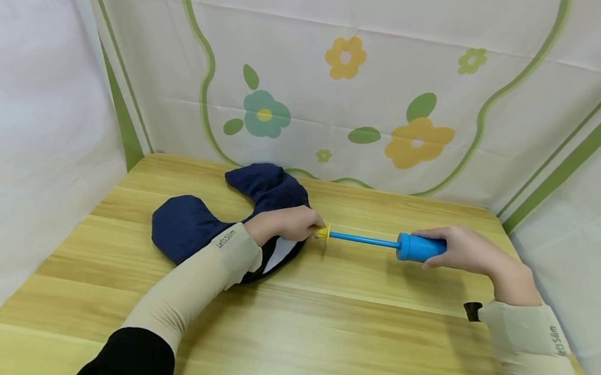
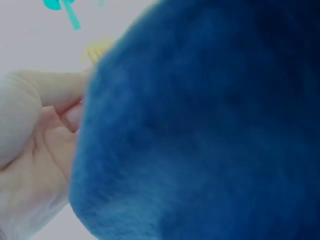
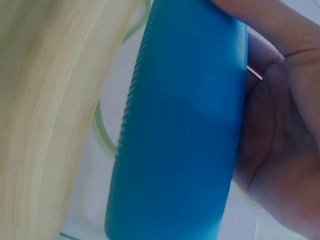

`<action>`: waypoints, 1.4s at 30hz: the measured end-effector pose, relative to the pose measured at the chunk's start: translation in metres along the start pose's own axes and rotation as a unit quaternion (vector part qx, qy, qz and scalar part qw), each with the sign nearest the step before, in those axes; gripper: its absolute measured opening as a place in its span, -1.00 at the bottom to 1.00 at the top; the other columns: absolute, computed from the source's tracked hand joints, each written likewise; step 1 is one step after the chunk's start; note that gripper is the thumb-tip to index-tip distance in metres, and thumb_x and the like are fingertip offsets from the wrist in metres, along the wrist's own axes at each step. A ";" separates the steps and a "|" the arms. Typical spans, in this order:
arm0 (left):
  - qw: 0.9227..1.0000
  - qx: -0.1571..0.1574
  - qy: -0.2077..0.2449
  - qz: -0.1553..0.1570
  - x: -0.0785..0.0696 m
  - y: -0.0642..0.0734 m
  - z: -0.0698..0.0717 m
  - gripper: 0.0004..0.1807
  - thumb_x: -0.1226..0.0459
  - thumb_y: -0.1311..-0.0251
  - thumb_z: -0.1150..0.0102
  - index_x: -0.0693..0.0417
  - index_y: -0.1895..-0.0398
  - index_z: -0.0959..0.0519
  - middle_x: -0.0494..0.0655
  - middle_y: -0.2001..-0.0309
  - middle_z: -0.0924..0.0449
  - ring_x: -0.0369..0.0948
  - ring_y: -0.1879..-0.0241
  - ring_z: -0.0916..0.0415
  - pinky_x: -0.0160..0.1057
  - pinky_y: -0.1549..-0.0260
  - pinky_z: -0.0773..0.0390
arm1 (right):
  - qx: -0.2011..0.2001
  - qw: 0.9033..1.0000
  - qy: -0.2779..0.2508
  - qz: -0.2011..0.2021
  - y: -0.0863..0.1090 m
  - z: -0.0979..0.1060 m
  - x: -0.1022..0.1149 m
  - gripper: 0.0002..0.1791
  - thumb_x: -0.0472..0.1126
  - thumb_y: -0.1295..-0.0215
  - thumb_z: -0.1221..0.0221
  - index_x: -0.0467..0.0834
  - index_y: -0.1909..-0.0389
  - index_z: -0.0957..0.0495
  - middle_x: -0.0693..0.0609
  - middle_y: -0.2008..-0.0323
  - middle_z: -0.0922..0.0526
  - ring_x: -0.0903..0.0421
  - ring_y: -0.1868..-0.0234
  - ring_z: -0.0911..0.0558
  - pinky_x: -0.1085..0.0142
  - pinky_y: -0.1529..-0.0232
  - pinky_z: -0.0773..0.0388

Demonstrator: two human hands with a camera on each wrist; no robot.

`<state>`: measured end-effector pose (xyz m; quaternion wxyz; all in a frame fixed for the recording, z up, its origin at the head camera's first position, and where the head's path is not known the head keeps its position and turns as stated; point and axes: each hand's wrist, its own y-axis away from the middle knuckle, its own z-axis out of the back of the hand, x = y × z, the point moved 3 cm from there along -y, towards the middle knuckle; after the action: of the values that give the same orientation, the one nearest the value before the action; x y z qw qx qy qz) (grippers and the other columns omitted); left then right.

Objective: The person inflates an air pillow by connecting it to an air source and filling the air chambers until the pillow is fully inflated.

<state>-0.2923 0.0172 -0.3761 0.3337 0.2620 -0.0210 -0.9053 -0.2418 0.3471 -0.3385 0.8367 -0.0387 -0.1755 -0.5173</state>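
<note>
A blue hand pump (image 1: 420, 248) is stretched out above the table, its thin blue rod (image 1: 362, 239) drawn out to the left. My right hand (image 1: 460, 247) grips the barrel, which fills the middle of the right wrist view. At the rod's far end, my left hand (image 1: 292, 222) pinches the yellow end piece (image 1: 324, 232). Beneath that hand and forearm lies a navy U-shaped neck pillow (image 1: 181, 225), partly hidden by them. Its underside shows a white patch (image 1: 280, 253) beside black edging. In the left wrist view, blurred blue plush (image 2: 200, 125) covers the fingertips.
A wood-grain table (image 1: 320, 342) carries the pillow. White cloth walls (image 1: 292, 22) with printed flowers and green lines stand behind and on both sides. A small black piece (image 1: 473, 311) sticks out by the right sleeve cuff (image 1: 519, 328).
</note>
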 end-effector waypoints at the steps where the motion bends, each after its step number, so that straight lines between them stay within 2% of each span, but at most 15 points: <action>1: 1.000 0.000 -0.003 0.000 0.000 0.000 0.000 -0.76 0.40 -0.56 0.02 0.35 0.18 -0.65 -0.14 0.48 -0.35 -0.24 0.54 -0.26 -0.31 0.40 -0.32 | 0.000 1.000 0.002 0.000 0.000 0.000 -0.001 -0.27 0.01 -0.09 -0.54 -0.16 -0.29 -0.61 -0.26 -0.09 -0.67 -0.08 0.05 -0.67 0.03 0.11 -0.60; 7: 1.000 -0.004 -0.020 -0.001 0.000 -0.001 -0.001 -0.76 0.40 -0.56 0.02 0.31 0.14 -0.67 -0.14 0.46 -0.37 -0.23 0.51 -0.27 -0.30 0.37 -0.33 | -0.016 0.999 0.038 0.011 -0.004 -0.004 0.004 -0.28 0.05 -0.05 -0.56 -0.13 -0.24 -0.65 -0.22 -0.01 -0.71 -0.07 0.10 -0.68 -0.01 0.14 -0.62; 14: 0.999 -0.010 -0.030 -0.001 -0.003 0.000 -0.002 -0.75 0.41 -0.55 0.02 0.33 0.16 -0.67 -0.14 0.48 -0.35 -0.22 0.52 -0.23 -0.31 0.41 -0.30 | -0.033 0.994 0.084 0.066 -0.017 -0.017 0.022 -0.32 0.01 -0.06 -0.56 -0.18 -0.20 -0.67 -0.15 0.12 -0.77 -0.03 0.20 -0.73 -0.01 0.16 -0.64; 20: 1.000 -0.013 -0.026 0.005 -0.007 0.001 -0.002 -0.76 0.44 -0.54 0.03 0.33 0.15 -0.68 -0.11 0.44 -0.44 -0.22 0.51 -0.26 -0.31 0.40 -0.33 | -0.048 0.985 0.117 0.119 -0.034 -0.029 0.047 -0.33 0.00 -0.06 -0.57 -0.23 -0.17 -0.68 -0.13 0.26 -0.79 0.02 0.33 -0.76 0.02 0.24 -0.68; 32: 0.999 -0.014 -0.030 0.002 -0.010 -0.002 -0.005 -0.76 0.46 -0.53 0.02 0.29 0.12 -0.69 -0.03 0.38 -0.56 -0.23 0.52 -0.30 -0.31 0.38 -0.35 | -0.073 0.972 0.161 0.156 -0.071 -0.053 0.095 -0.30 0.03 -0.03 -0.58 -0.21 -0.18 -0.67 -0.15 0.27 -0.78 -0.02 0.36 -0.76 0.07 0.28 -0.69; 36: 1.000 -0.017 -0.026 0.000 -0.009 -0.003 -0.005 -0.75 0.45 -0.54 0.03 0.31 0.15 -0.69 -0.14 0.48 -0.40 -0.24 0.54 -0.27 -0.32 0.41 -0.33 | -0.083 0.971 0.163 0.155 -0.074 -0.055 0.100 -0.29 0.01 -0.02 -0.59 -0.21 -0.18 -0.66 -0.15 0.21 -0.78 -0.03 0.33 -0.77 0.07 0.26 -0.69; 40: 1.000 -0.014 -0.016 0.003 -0.008 -0.002 -0.003 -0.76 0.44 -0.54 0.04 0.37 0.22 -0.64 -0.18 0.54 -0.23 -0.25 0.57 -0.22 -0.32 0.44 -0.29 | -0.091 0.971 0.160 0.152 -0.071 -0.051 0.098 -0.28 0.01 -0.01 -0.60 -0.20 -0.19 -0.66 -0.16 0.16 -0.78 -0.03 0.30 -0.77 0.07 0.25 -0.69; 42: 1.000 -0.010 -0.012 0.003 -0.009 -0.002 -0.001 -0.72 0.43 -0.55 0.04 0.31 0.39 -0.55 -0.17 0.55 -0.14 -0.25 0.58 -0.16 -0.31 0.45 -0.25 | -0.088 0.973 0.152 0.150 -0.068 -0.048 0.095 -0.29 0.00 -0.03 -0.59 -0.21 -0.21 -0.65 -0.17 0.14 -0.78 -0.05 0.27 -0.77 0.05 0.22 -0.69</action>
<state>-0.2871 0.0238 -0.3737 0.3391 0.2472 -0.0168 -0.9075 -0.2511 0.2228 -0.3597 0.9149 -0.0591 0.0078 -0.3993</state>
